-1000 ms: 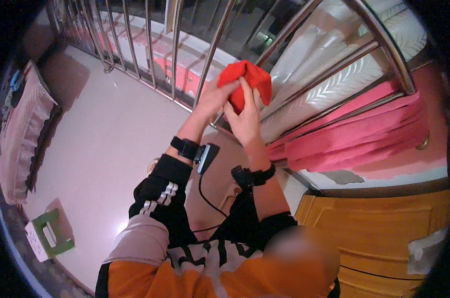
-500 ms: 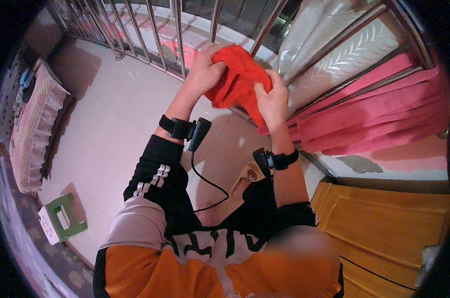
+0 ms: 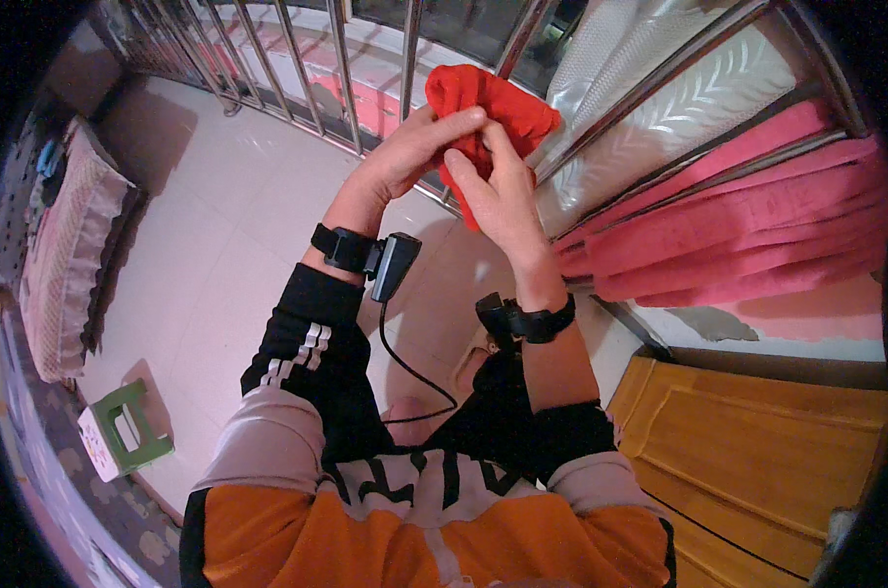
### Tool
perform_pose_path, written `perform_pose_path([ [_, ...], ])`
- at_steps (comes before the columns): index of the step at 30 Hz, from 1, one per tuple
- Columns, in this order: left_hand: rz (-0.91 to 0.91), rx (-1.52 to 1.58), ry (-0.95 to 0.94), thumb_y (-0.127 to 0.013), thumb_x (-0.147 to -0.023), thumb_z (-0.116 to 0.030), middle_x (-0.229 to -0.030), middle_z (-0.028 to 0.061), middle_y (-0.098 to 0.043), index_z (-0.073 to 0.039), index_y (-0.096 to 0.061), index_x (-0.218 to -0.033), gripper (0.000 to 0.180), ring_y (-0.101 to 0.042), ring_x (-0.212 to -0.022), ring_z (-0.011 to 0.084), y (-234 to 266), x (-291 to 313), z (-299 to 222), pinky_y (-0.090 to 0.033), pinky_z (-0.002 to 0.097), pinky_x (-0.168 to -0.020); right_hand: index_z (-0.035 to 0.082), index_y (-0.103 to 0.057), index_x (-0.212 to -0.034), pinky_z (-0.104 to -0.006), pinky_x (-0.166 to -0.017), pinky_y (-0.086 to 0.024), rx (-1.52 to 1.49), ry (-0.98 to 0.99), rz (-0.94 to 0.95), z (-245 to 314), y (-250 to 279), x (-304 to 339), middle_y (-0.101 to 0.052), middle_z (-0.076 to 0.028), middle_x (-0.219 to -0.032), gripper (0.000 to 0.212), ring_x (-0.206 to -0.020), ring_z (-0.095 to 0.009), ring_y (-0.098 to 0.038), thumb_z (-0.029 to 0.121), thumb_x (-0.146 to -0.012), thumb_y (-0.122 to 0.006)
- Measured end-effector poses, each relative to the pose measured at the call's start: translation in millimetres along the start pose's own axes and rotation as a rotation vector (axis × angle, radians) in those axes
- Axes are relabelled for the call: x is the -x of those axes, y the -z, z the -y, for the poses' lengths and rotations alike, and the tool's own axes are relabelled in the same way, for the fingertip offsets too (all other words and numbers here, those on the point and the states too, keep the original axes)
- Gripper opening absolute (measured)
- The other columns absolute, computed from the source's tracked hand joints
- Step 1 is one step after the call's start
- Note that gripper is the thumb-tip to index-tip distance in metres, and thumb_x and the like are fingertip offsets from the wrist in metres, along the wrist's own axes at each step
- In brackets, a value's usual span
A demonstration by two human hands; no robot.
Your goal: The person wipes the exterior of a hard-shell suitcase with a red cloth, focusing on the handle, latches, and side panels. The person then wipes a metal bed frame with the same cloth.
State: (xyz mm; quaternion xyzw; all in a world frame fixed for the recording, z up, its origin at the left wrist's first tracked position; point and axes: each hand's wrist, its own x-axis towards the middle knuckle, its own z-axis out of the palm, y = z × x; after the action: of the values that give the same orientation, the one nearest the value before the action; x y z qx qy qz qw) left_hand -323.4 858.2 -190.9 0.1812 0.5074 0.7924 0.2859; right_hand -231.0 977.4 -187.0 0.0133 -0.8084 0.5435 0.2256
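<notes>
A bright red cloth (image 3: 498, 95) is bunched up in front of a metal railing (image 3: 409, 59), at the top middle. My left hand (image 3: 409, 152) grips its near left side, thumb stretched along the front. From the right, my right hand (image 3: 503, 196) presses fingers and thumb into the lower folds. The two hands almost meet at the cloth's middle. One upright bar runs behind the cloth; I cannot tell whether the fabric wraps round it. Most fingertips are hidden in the folds. Each wrist wears a black strap with a small device.
Pink fabric (image 3: 738, 225) hangs over the rails at right, beside silvery patterned sheeting (image 3: 679, 127). A brown wooden panel (image 3: 757, 441) lies lower right. At left are a green-and-white stool (image 3: 125, 431) and a frilled cushion-like cover (image 3: 72, 255). A black cable (image 3: 405, 358) trails from my left wrist.
The cloth, spread between my hands before, is now more bunched and slightly higher. My right hand has moved left, close to my left hand.
</notes>
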Motion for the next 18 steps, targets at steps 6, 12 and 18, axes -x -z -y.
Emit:
perform_pose_path([
  [6,-0.586,-0.115,-0.544,-0.076,-0.092,-0.013,-0.099,0.0045,-0.074,-0.002,-0.074,-0.106,0.018,-0.067,-0.088,0.0127,0.0,-35.3,-11.9,-0.055,0.0306,-0.079,-0.003,-0.061,-0.134,-0.0316,-0.096,-0.053,-0.432,-0.146,-0.131,-7.6,29.3,3.0,-0.068,-0.014,-0.129,0.036,-0.114,-0.018,-0.065,0.017,-0.105,-0.059],
  [12,-0.606,-0.576,-0.824,-0.073,-0.095,-0.018,-0.099,0.0051,-0.070,-0.003,-0.066,-0.115,0.026,-0.065,-0.088,0.0169,-27.8,-69.7,21.0,-0.053,0.0316,-0.080,-0.001,-0.064,-0.128,-0.0324,-0.087,-0.054,-0.336,-0.278,-0.311,-34.4,60.4,1.1,-0.070,-0.015,-0.119,0.032,-0.101,-0.020,-0.066,0.021,-0.107,-0.056],
  [18,-0.123,-0.114,-0.374,-0.065,-0.100,-0.045,-0.115,0.0023,-0.064,-0.005,-0.063,-0.129,0.049,-0.056,-0.109,0.0147,-19.5,-69.1,42.6,-0.046,0.0348,-0.099,0.000,-0.065,-0.127,-0.0317,-0.086,-0.054,-0.354,-0.331,-0.282,-44.1,63.7,3.1,-0.070,-0.012,-0.119,0.033,-0.100,-0.018,-0.066,0.024,-0.106,-0.058],
])
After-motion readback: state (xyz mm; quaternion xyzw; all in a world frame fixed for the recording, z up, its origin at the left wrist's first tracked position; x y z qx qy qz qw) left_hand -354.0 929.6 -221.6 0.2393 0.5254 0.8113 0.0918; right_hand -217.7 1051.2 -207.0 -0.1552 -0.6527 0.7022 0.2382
